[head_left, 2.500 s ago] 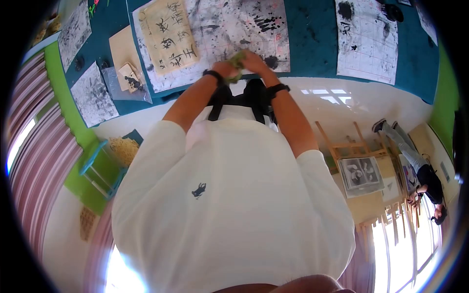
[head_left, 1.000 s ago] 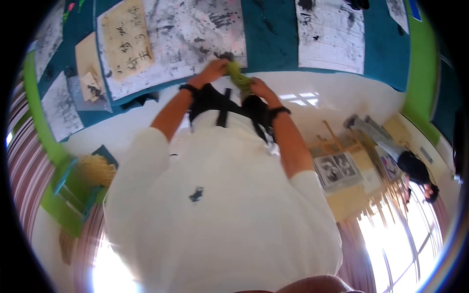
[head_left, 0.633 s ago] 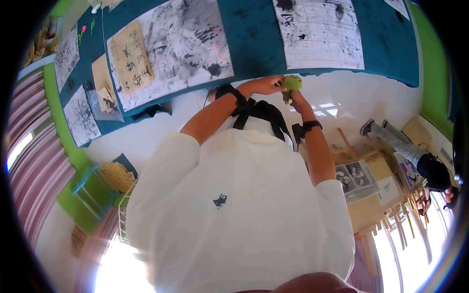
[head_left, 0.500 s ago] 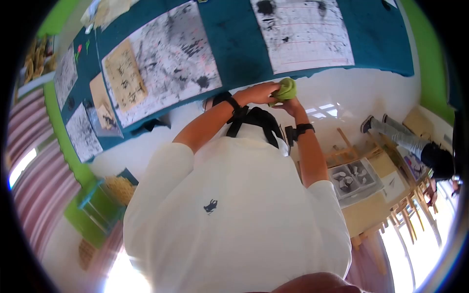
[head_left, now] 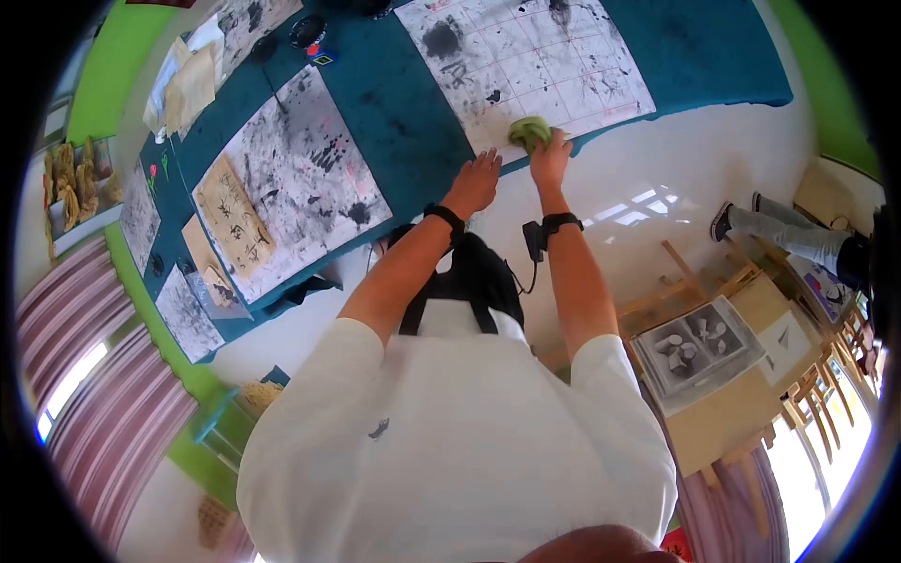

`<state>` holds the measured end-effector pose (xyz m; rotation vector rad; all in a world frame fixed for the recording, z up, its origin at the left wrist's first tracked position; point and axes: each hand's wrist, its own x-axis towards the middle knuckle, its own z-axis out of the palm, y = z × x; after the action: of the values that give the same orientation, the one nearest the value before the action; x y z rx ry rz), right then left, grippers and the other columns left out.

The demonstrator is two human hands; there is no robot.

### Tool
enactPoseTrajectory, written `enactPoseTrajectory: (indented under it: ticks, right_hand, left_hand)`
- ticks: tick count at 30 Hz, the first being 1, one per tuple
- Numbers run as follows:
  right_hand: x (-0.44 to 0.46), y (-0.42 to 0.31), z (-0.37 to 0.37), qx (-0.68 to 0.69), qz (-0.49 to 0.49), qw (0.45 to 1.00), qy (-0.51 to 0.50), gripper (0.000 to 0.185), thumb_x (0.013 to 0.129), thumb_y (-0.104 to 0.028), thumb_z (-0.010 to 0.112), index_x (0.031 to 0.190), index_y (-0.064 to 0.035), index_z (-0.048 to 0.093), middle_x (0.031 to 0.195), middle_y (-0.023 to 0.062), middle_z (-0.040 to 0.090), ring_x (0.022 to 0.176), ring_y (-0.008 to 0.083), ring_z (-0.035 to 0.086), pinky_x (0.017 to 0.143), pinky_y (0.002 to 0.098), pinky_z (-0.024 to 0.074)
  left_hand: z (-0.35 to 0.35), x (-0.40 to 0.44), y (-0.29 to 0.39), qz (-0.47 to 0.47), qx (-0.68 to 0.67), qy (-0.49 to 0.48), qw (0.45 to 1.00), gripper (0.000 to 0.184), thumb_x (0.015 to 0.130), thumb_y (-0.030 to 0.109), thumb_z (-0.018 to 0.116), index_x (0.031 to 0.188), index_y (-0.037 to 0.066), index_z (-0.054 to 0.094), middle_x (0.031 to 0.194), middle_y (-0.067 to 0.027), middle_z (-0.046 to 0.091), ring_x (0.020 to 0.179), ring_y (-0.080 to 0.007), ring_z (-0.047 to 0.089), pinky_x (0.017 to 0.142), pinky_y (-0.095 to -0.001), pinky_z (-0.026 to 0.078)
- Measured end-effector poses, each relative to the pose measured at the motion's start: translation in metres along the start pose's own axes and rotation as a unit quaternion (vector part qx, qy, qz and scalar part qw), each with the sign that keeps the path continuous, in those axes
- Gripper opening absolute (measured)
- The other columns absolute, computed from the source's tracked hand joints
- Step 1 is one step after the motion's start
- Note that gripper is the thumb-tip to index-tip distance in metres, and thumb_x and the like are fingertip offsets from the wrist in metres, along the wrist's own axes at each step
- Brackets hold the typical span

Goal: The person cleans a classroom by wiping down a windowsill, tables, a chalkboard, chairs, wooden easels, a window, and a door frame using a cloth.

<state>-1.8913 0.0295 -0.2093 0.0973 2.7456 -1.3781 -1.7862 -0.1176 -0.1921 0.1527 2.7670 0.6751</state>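
Bench point(head_left: 709, 56), blue-green cover: one gridded, ink-blotted sheet point(head_left: 554, 61); one blotted sheet point(head_left: 314, 141), leftward, bearing tan lettered paper point(head_left: 233, 216); dark dish point(head_left: 308, 31), beyond. Green cloth point(head_left: 529, 132), one: on the gridded sheet's near edge; half a second ago, off the bench, between both hands. Bunched; long axis cannot be told. Right hand point(head_left: 551, 161): gripping cloth. Left hand point(head_left: 477, 183): fingers extended, bench edge.

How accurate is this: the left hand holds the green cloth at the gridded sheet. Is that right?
Not quite, the hand is wrong: the head view shows the right hand holding the green cloth at the gridded sheet. The left hand appears empty.
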Motion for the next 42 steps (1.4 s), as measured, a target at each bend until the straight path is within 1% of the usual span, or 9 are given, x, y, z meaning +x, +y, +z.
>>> enactPoseTrajectory:
  ticks: [3,18,22,25,26,30,35,38,42]
  right_hand:
    - [-0.020,0.026,0.017,-0.208,-0.200,0.947,-0.141,0.048,0.076,-0.002,0.059,0.123,-0.0095,0.051,0.107,0.0216,0.053,0.104,0.0397,0.048,0.088,0.0469,0.0397]
    - [0.030,-0.014,-0.024,-0.253,-0.125,0.941,-0.187,0.038,0.077,-0.008,0.059,0.115,-0.0083,0.055,0.113,0.0190,0.053,0.105,0.0407,0.053,0.079,0.0473,0.0514]
    - [0.018,0.007,-0.015,-0.246,-0.197,0.926,-0.208,0.034,0.077,-0.010,0.059,0.111,-0.0064,0.059,0.113,0.0207,0.058,0.104,0.0387,0.057,0.078,0.0454,0.0533]
    - [-0.006,0.016,-0.002,-0.037,0.046,0.901,-0.430,0.036,0.078,-0.017,0.059,0.113,-0.0091,0.062,0.112,0.0209,0.063,0.094,0.0414,0.062,0.082,0.0472,0.0521]
    - [-0.027,-0.018,-0.036,0.062,0.210,0.872,-0.439,0.037,0.078,-0.019,0.059,0.114,-0.0104,0.063,0.111,0.0201,0.064,0.090,0.0432,0.063,0.083,0.0473,0.0515]
    - [0.034,0.018,-0.028,-0.065,-0.059,0.954,-0.286,0.040,0.076,-0.002,0.049,0.112,-0.0078,0.065,0.105,0.0267,0.062,0.094,0.0450,0.060,0.082,0.0481,0.0499]
    - [0.118,-0.021,-0.049,-0.119,-0.031,0.992,-0.040,0.052,0.069,0.003,0.048,0.116,-0.0122,0.063,0.104,0.0244,0.057,0.101,0.0422,0.049,0.086,0.0500,0.0417]
    - [0.143,0.020,-0.042,-0.199,-0.051,0.928,-0.311,0.050,0.068,-0.001,0.050,0.112,-0.0168,0.068,0.114,0.0170,0.059,0.107,0.0371,0.047,0.093,0.0460,0.0366]
    - [0.129,0.045,-0.048,-0.243,-0.212,0.881,-0.346,0.039,0.072,-0.007,0.055,0.104,-0.0200,0.072,0.115,0.0144,0.059,0.109,0.0370,0.047,0.095,0.0424,0.0376]
  left_hand:
    - [0.026,0.017,-0.007,-0.049,-0.019,-0.021,0.998,0.057,0.079,0.005,0.055,0.134,-0.005,0.041,0.144,-0.0266,0.035,0.135,-0.0385,0.033,0.105,-0.0536,0.033]
    - [0.017,0.032,-0.010,-0.088,0.030,-0.217,0.972,0.070,0.076,0.020,0.058,0.136,-0.007,0.035,0.153,-0.0248,0.016,0.140,-0.0389,0.021,0.100,-0.0556,0.039]
    - [0.011,0.052,-0.025,-0.029,-0.087,-0.302,0.949,0.061,0.075,0.032,0.066,0.124,-0.001,0.053,0.125,-0.0237,0.055,0.116,-0.0349,0.053,0.095,-0.0407,0.045]
    - [0.030,0.048,-0.039,-0.080,-0.246,-0.405,0.877,0.044,0.079,0.029,0.064,0.113,0.001,0.061,0.112,-0.0185,0.064,0.111,-0.0289,0.058,0.096,-0.0388,0.043]
    - [-0.007,0.052,-0.019,0.046,-0.236,-0.395,0.887,0.036,0.083,0.026,0.061,0.111,0.003,0.062,0.111,-0.0138,0.066,0.107,-0.0256,0.059,0.096,-0.0380,0.043]
    - [-0.010,0.093,-0.007,-0.034,-0.174,-0.243,0.954,0.040,0.081,0.020,0.060,0.118,0.005,0.059,0.117,-0.0220,0.061,0.115,-0.0375,0.054,0.098,-0.0447,0.042]
    - [0.001,0.149,0.019,0.075,-0.098,-0.031,0.992,0.056,0.075,0.015,0.059,0.129,0.001,0.048,0.133,-0.0246,0.049,0.123,-0.0401,0.047,0.097,-0.0474,0.045]
    - [0.011,0.159,0.031,0.044,-0.052,-0.015,0.998,0.040,0.074,0.016,0.061,0.109,-0.002,0.059,0.119,-0.0216,0.058,0.114,-0.0384,0.053,0.087,-0.0474,0.050]
    - [-0.009,0.168,0.043,-0.007,-0.009,-0.088,0.996,0.027,0.074,0.018,0.062,0.094,0.001,0.065,0.104,-0.0167,0.064,0.105,-0.0363,0.056,0.079,-0.0448,0.052]
